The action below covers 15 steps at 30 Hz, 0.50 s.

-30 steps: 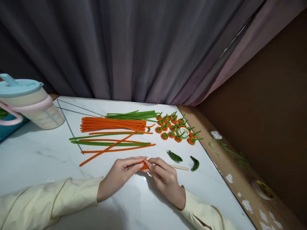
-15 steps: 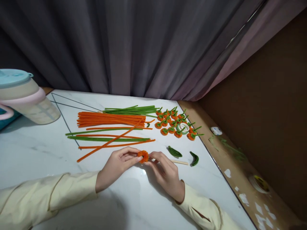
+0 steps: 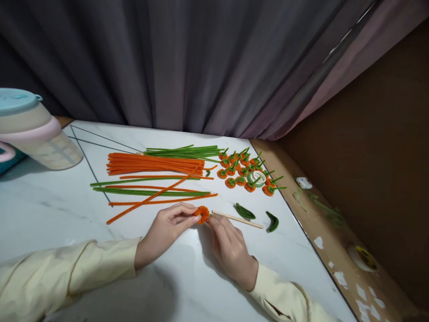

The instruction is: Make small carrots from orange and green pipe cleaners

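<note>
A small round orange pipe-cleaner piece (image 3: 202, 214), pumpkin-like with a dark centre, is held just above the table. My left hand (image 3: 170, 228) pinches its left side between thumb and fingers. At its lower right edge, the fingertips of my right hand (image 3: 229, 248) are closed on it. A thin wooden stick (image 3: 239, 219) lies just beyond my right hand. Right of it rest a bundle of dark green loops (image 3: 245, 211) and a curved dark green piece (image 3: 272, 222). Several finished orange pieces with green stems (image 3: 230, 182) stand farther back.
Orange pipe cleaners (image 3: 154, 164) lie in a bundle before green pipe cleaners (image 3: 184, 151), with loose ones nearer me. A roll of tape (image 3: 257, 177) sits among the orange pieces. A large lidded cup (image 3: 50, 143) stands at the left; paper scraps (image 3: 341, 279) lie at the right.
My right hand has shifted slightly down, its fingers now at the orange piece's lower edge. More of the wooden stick shows. The orange piece has turned slightly.
</note>
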Each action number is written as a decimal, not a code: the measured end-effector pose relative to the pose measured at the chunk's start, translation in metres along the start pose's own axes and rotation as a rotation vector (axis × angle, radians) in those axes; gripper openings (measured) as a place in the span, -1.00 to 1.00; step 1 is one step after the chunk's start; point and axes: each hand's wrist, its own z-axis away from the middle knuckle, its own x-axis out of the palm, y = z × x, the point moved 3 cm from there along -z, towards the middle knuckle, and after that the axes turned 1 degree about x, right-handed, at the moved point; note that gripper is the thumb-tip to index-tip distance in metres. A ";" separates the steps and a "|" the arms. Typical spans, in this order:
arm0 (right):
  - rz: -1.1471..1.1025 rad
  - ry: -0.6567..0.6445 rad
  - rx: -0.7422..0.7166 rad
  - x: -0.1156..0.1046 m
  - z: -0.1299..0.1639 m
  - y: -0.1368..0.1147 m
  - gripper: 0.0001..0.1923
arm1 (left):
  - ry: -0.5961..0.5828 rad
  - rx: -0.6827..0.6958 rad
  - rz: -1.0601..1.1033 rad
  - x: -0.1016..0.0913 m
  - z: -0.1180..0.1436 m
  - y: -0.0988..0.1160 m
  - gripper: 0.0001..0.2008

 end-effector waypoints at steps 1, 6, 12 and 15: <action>0.009 0.003 -0.001 0.000 0.000 0.000 -0.59 | -0.008 0.023 -0.013 0.000 0.000 0.001 -0.85; -0.055 0.016 -0.020 -0.003 0.001 0.006 -0.59 | -0.091 0.109 -0.091 -0.003 0.001 0.011 -0.85; -0.287 0.033 0.024 -0.007 0.002 0.014 -0.62 | -0.175 0.079 -0.039 -0.010 -0.003 0.010 -0.84; -0.365 0.041 0.050 -0.010 -0.002 0.013 -0.65 | -0.238 0.136 -0.069 -0.011 -0.003 0.009 -0.87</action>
